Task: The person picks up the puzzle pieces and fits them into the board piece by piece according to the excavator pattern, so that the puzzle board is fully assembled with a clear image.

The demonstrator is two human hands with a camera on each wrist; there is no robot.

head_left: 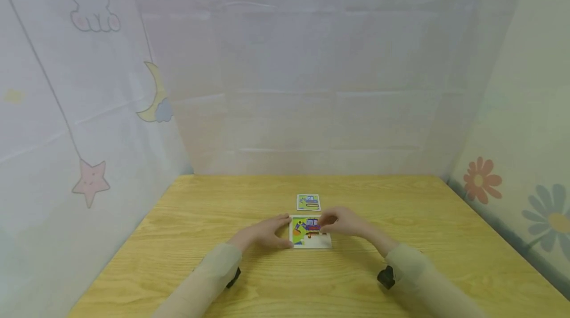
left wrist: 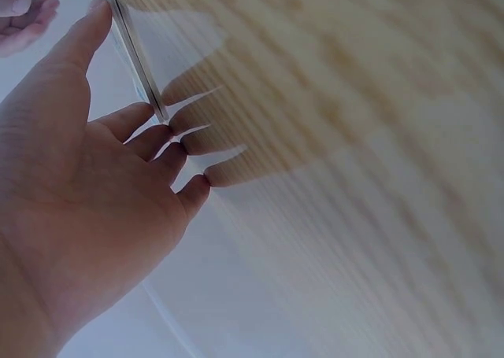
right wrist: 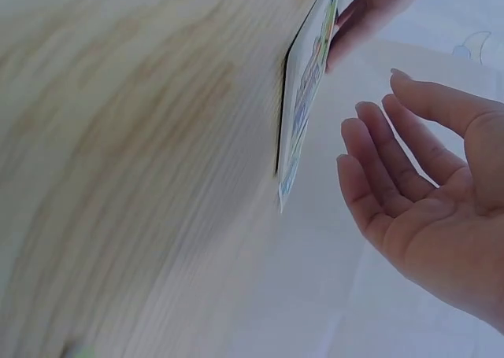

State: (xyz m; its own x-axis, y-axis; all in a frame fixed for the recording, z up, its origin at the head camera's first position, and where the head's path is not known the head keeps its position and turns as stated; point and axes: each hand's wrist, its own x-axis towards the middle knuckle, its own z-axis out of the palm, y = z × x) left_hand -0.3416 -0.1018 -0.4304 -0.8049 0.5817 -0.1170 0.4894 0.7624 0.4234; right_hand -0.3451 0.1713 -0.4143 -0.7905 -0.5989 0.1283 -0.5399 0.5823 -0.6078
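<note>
A flat jigsaw puzzle board (head_left: 317,242) lies on the table, with a white border and a colourful excavator picture. Its lower right part shows bare white. My left hand (head_left: 267,233) rests at the board's left side, thumb near the lower corner and fingers near the upper one; the left wrist view shows the thumb and fingertips touching the edge. Over the board's right part hovers my right hand (head_left: 343,221), its fingers loosely bent. In the right wrist view nothing shows between that hand's (right wrist: 441,177) thumb and fingers, which are apart from the board (right wrist: 303,98).
Behind the board lies a smaller square picture card (head_left: 309,203) with a similar excavator. The wooden table (head_left: 200,209) meets printed cloth walls at the back and sides. A blurred dark and green thing (right wrist: 77,348) shows at the right wrist view's lower edge.
</note>
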